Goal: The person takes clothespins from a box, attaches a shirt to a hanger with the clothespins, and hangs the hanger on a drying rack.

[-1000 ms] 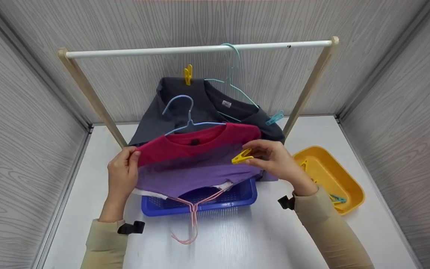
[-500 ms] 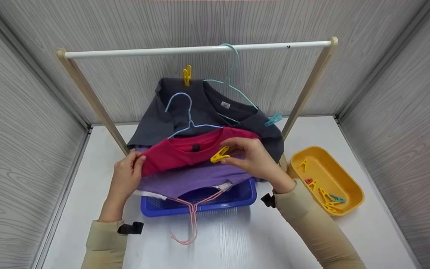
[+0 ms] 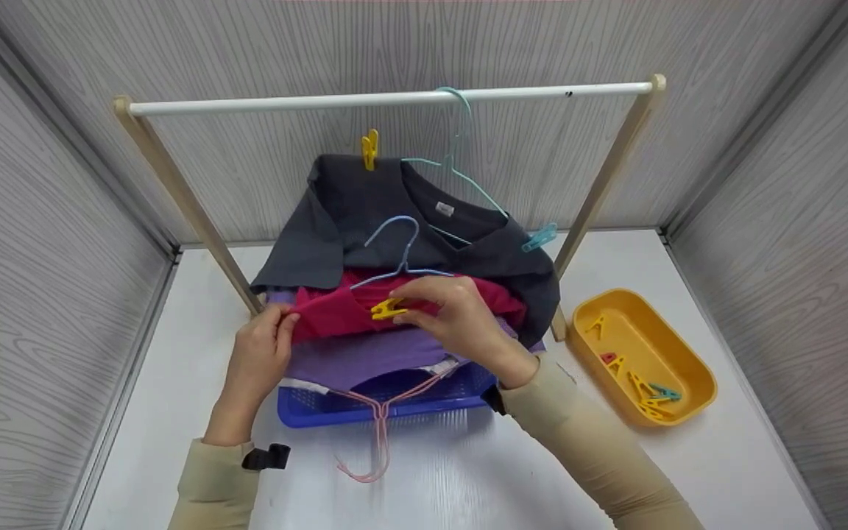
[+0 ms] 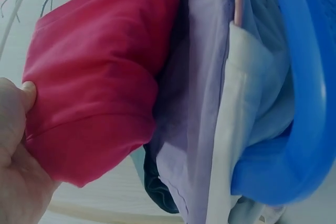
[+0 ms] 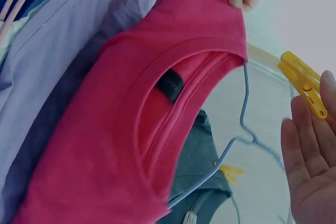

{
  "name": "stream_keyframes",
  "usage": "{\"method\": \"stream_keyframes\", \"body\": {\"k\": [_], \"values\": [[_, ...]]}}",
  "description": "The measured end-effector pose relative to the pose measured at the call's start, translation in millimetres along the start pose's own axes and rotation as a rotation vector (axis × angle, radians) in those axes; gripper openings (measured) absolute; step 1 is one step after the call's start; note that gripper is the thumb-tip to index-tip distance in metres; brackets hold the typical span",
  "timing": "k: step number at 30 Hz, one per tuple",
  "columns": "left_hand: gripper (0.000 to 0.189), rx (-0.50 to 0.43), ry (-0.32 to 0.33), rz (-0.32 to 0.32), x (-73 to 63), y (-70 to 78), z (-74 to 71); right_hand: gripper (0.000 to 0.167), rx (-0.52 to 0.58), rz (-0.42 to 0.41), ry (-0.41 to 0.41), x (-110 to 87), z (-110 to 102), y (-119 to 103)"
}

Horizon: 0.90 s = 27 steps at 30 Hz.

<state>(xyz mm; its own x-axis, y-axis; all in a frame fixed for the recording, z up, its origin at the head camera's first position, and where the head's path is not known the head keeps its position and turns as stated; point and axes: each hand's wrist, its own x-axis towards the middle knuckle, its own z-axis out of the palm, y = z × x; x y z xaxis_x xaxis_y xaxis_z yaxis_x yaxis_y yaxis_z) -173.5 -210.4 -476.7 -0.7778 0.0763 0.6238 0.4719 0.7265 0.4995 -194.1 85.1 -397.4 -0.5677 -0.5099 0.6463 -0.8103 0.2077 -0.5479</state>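
My left hand (image 3: 260, 353) pinches the shoulder of a pink-red shirt (image 3: 328, 315) between thumb and fingers. A light blue hanger (image 3: 404, 254) sits inside that shirt, its hook standing up out of the neckline. In the right wrist view a dark label (image 5: 170, 85) shows inside the collar. My right hand (image 3: 461, 316) pinches a yellow clothespin (image 3: 387, 309) in front of the shirt's neck, apart from the cloth in the right wrist view. Behind hangs a dark grey shirt (image 3: 372, 213) on a mint hanger (image 3: 461, 151), with a yellow clothespin (image 3: 370, 149) and a blue clothespin (image 3: 540, 238) at its shoulders.
A white rail (image 3: 284, 104) on wooden legs spans the back. Purple clothing (image 3: 372, 358) and a pink hanger (image 3: 381, 434) lie over a blue basket (image 3: 394, 415). To the right, a yellow tray (image 3: 698, 368) holds several clothespins (image 3: 641, 386).
My right hand has carried the yellow clothespin left across the front of the pink-red shirt. My left hand has shifted slightly right and down, and the blue hanger has moved right and lower.
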Motion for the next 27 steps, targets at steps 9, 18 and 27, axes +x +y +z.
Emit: {"method": "stream_keyframes", "body": {"k": [9, 18, 27], "values": [[0.010, 0.062, 0.041, 0.102, -0.4, 10.2, 3.4, 0.017, -0.192, -0.186, 0.012, 6.5, 26.4, -10.0], [0.012, 0.084, 0.044, 0.144, -1.1, 16.4, 2.8, 0.014, -0.270, -0.251, 0.053, 16.7, 40.5, -11.5], [0.012, 0.094, 0.035, 0.158, -1.0, 18.5, 2.9, 0.007, -0.383, -0.283, 0.023, 22.9, 49.3, -8.8]]}}
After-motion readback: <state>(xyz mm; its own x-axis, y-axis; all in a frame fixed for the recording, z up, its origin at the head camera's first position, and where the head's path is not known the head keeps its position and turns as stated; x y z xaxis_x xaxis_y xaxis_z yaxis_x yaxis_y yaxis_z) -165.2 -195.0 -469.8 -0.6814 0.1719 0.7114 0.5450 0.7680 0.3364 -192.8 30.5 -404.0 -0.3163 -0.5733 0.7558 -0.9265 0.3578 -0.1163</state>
